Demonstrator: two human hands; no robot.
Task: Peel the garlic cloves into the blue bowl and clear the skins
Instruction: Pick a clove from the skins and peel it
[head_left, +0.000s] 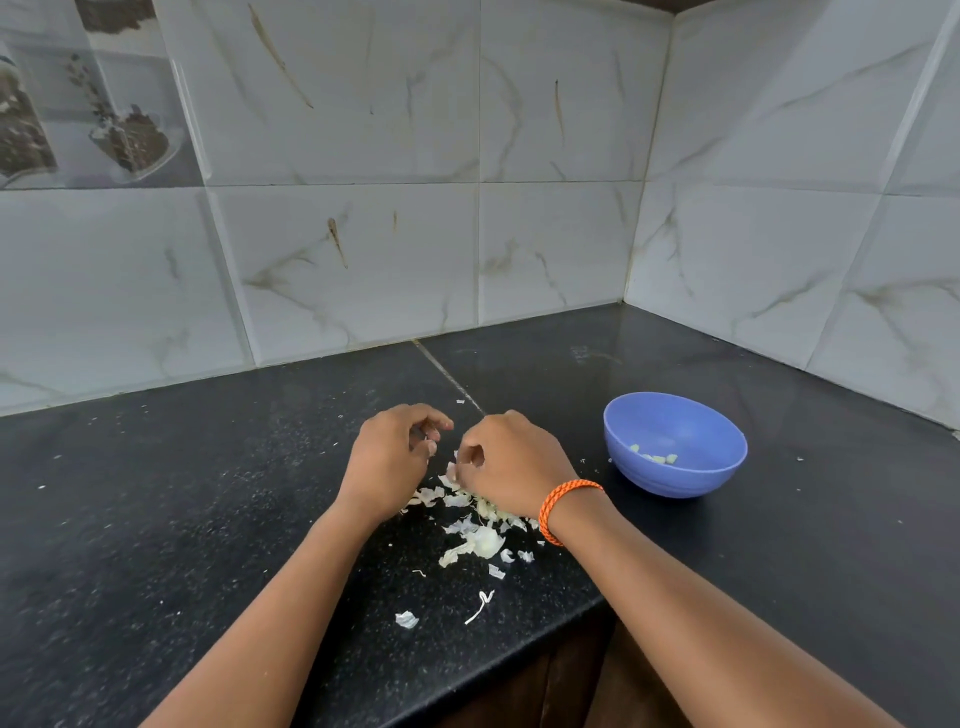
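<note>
My left hand (387, 460) hovers over the black counter with its fingers curled around a small garlic clove (430, 440), which is mostly hidden. Close beside it, my right hand (511, 462), with an orange cord on the wrist, has curled fingers and pinches a pale piece of garlic skin (450, 472). Under and in front of both hands lies a scatter of garlic skins (480, 540). The blue bowl (675, 475) stands to the right of my right hand and holds a few peeled cloves (655, 457).
The black stone counter (182, 493) runs into a corner of white marbled wall tiles (550, 249). Its front edge (519, 649) cuts in between my forearms. Stray skin scraps (406, 619) lie near that edge.
</note>
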